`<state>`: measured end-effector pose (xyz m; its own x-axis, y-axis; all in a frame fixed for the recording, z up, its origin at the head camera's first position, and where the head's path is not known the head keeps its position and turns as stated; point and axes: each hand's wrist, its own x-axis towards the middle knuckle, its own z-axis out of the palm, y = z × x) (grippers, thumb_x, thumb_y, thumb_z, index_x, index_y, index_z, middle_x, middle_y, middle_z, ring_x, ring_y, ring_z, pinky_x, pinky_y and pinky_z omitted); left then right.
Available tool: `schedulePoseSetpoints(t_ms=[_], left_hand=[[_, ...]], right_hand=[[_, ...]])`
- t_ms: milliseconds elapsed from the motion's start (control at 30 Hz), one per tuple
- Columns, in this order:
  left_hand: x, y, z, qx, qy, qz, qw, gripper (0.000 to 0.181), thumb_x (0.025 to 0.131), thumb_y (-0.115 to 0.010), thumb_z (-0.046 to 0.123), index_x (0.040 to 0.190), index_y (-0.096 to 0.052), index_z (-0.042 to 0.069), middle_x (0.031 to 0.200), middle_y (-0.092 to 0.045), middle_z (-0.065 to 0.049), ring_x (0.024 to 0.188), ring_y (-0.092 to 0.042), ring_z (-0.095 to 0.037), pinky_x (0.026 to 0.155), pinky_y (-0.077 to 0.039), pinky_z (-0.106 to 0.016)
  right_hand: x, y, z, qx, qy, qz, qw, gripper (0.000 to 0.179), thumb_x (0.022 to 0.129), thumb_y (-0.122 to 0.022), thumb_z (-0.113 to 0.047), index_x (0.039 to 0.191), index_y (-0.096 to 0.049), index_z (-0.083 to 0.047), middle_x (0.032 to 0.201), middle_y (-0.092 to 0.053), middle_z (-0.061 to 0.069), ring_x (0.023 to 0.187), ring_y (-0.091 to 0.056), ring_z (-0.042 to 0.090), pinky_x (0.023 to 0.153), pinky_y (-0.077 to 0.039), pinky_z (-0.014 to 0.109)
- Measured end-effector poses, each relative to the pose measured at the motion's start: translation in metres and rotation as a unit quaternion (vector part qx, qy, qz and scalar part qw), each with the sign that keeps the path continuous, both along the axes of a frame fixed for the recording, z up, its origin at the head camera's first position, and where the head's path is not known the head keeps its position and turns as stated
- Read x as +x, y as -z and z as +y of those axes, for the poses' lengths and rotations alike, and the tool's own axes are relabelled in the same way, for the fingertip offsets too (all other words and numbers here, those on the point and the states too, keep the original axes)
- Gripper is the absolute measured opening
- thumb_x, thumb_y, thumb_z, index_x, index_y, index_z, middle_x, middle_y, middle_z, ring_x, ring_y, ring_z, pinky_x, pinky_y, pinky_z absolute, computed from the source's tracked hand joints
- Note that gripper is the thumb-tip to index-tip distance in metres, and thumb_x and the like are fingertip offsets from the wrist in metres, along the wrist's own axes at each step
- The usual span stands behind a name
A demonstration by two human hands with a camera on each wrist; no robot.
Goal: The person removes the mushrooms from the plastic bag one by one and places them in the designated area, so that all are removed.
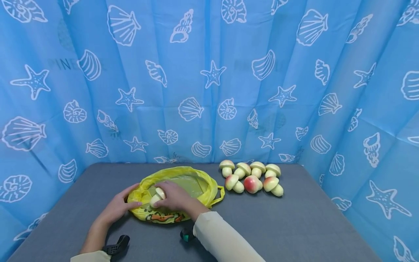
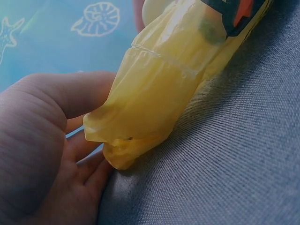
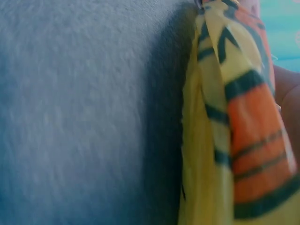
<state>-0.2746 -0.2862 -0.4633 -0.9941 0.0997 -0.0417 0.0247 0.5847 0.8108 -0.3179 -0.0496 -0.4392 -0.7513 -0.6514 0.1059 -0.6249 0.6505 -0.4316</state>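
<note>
A yellow plastic bag (image 1: 144, 214) with an orange and black print lies on the table, its mouth spread wide. My left hand (image 1: 115, 208) grips the bag's left edge, thumb over the rim; in the left wrist view the thumb and fingers lie either side of the yellow film (image 2: 150, 93). Inside the mouth, my right hand (image 1: 176, 196) holds a pale toy mushroom (image 1: 158, 197) between thumb and fingers, toward the left side. The right wrist view shows mostly the bag's printed side (image 3: 258, 136), which hides the mushroom there.
Several more toy mushrooms, some with red-tinged caps (image 1: 252, 184), stand and lie in two rows right of the bag. A bag handle loop (image 1: 221, 194) reaches toward them. The grey cloth-covered table (image 1: 294, 225) ends at a blue shell-patterned curtain (image 1: 212, 120).
</note>
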Motion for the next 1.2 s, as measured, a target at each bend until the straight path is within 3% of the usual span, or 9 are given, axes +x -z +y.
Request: schedulePoseSetpoints(t_ms=[367,600,767,1200], left_hand=[[-0.001,0.001,0.0,0.0,-0.001,0.002,1.0,0.084,0.088,-0.07,0.038,0.152,-0.029,0.003,0.154,-0.025,-0.028,0.139,-0.02,-0.048,0.107,-0.019,-0.065],[0.0,0.001,0.0,-0.002,-0.008,-0.004,1.0,0.085,0.087,-0.071,0.039,0.152,-0.029,0.004,0.154,-0.024,-0.027,0.139,-0.02,-0.048,0.107,-0.019,-0.065],[0.0,0.002,0.001,0.0,-0.005,-0.007,1.0,0.085,0.087,-0.071,0.041,0.152,-0.029,0.004,0.154,-0.024,-0.027,0.139,-0.019,-0.048,0.107,-0.019,-0.065],[-0.002,0.003,0.001,-0.001,-0.006,-0.006,1.0,0.086,0.087,-0.071,0.041,0.153,-0.029,0.005,0.154,-0.024,-0.027,0.139,-0.02,-0.047,0.107,-0.02,-0.065]], right_hand=[[-0.003,-0.011,0.018,-0.031,0.028,-0.014,0.999,0.064,0.084,-0.074,-0.046,0.138,-0.053,-0.02,0.124,-0.058,-0.005,0.104,-0.054,0.008,0.078,-0.047,0.025],[-0.001,-0.018,0.032,-0.081,0.016,-0.018,0.9964,0.065,0.085,-0.074,-0.042,0.14,-0.051,-0.018,0.126,-0.057,-0.001,0.104,-0.055,0.011,0.077,-0.047,0.027],[0.003,-0.031,0.041,-0.119,0.006,-0.002,0.9929,0.065,0.086,-0.074,-0.039,0.141,-0.051,-0.015,0.132,-0.056,0.002,0.109,-0.055,0.015,0.08,-0.048,0.028],[0.015,-0.057,0.075,-0.189,0.018,0.052,0.9804,0.062,0.087,-0.074,-0.038,0.141,-0.051,-0.018,0.132,-0.054,0.003,0.102,-0.056,0.016,0.075,-0.05,0.029]])
